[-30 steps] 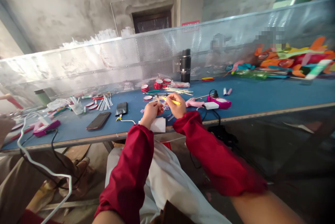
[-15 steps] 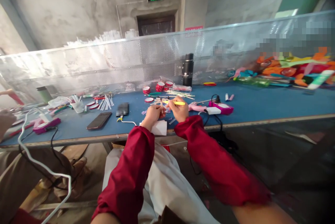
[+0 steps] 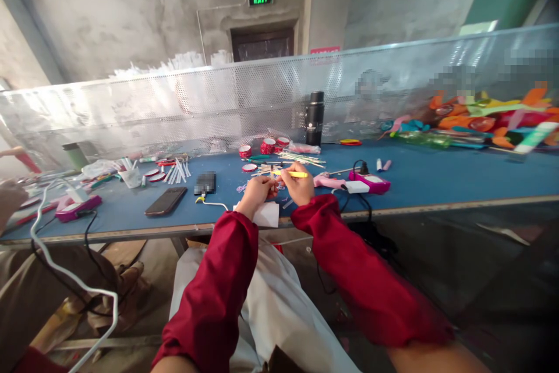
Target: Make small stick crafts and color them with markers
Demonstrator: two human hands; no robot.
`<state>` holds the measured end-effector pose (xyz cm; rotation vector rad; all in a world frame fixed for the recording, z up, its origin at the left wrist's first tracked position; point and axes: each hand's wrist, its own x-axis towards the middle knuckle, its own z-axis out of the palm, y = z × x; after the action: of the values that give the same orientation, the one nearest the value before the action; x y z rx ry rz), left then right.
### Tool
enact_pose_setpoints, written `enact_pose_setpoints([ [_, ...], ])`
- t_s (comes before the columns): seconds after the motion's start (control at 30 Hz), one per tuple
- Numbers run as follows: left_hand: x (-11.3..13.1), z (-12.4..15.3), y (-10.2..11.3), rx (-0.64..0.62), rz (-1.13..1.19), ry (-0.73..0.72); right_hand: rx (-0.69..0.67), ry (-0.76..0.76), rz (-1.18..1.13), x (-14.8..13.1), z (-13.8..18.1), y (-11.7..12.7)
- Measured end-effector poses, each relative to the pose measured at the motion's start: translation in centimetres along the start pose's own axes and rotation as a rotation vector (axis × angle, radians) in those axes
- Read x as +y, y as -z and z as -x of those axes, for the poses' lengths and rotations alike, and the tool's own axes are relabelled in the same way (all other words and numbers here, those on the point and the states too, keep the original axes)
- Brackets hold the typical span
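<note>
My right hand (image 3: 300, 188) is closed around a slim yellow pen-like tool (image 3: 299, 174), which lies nearly level across the fingers. Its tip reaches toward my left hand (image 3: 257, 194). The left fingers are pinched together on something small that I cannot make out. Both hands meet low over the near edge of the blue table (image 3: 428, 178). A white paper sheet (image 3: 267, 215) lies partly beneath the left hand. Just beyond the fingers are thin pale sticks (image 3: 305, 158) and purple scraps (image 3: 241, 188). To the right of my right hand rests a pink glue gun (image 3: 325, 180).
Red tape rolls (image 3: 267, 145) and a black flask (image 3: 315, 120) stand at the back. A purple power box (image 3: 378, 185) with cables is on the right, near colourful pieces (image 3: 476, 123). On the left lie a phone (image 3: 166, 201) and a white cup (image 3: 130, 178). Another person's hand (image 3: 11, 201) shows far left.
The view has shifted very slightly. My hands stay together in the same place, and the yellow tool has shifted a little in the right hand, its tail end slightly nearer the fingers.
</note>
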<state>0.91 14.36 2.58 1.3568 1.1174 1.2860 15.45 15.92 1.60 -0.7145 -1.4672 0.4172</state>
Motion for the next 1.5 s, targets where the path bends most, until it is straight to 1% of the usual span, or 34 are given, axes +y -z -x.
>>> enact_pose_setpoints([
  [0.17, -0.31, -0.29, 0.1, -0.015, 0.011, -0.008, 0.007, 0.03, 0.026, -0.09, -0.01, 0.07],
  [0.3, -0.28, -0.23, 0.16, -0.002, 0.005, -0.012, 0.051, 0.074, 0.091, -0.21, -0.03, 0.2],
  [0.4, -0.1, -0.11, 0.18, 0.015, 0.018, -0.006, 0.084, 0.075, 0.092, -0.16, -0.05, 0.27],
  [0.63, -0.1, -0.19, 0.14, 0.006, 0.018, 0.003, 0.023, 0.04, 0.036, -0.09, 0.09, 0.2],
  [0.77, -0.33, -0.3, 0.18, 0.001, 0.016, -0.004, -0.007, 0.023, 0.053, -0.13, 0.08, 0.15],
  [1.0, -0.16, -0.13, 0.26, 0.015, 0.01, -0.011, 0.063, 0.046, 0.102, -0.76, 0.14, 0.25],
  [1.27, 0.09, 0.0, 0.05, 0.024, 0.005, 0.011, 0.006, 0.061, 0.074, -0.59, 0.17, 0.19],
  [1.4, 0.01, -0.04, 0.13, 0.026, 0.014, -0.01, 0.035, 0.092, 0.095, -0.67, 0.12, 0.23],
  [1.5, 0.14, -0.01, 0.18, 0.032, 0.016, -0.001, 0.067, 0.085, 0.088, -0.65, 0.14, 0.26],
])
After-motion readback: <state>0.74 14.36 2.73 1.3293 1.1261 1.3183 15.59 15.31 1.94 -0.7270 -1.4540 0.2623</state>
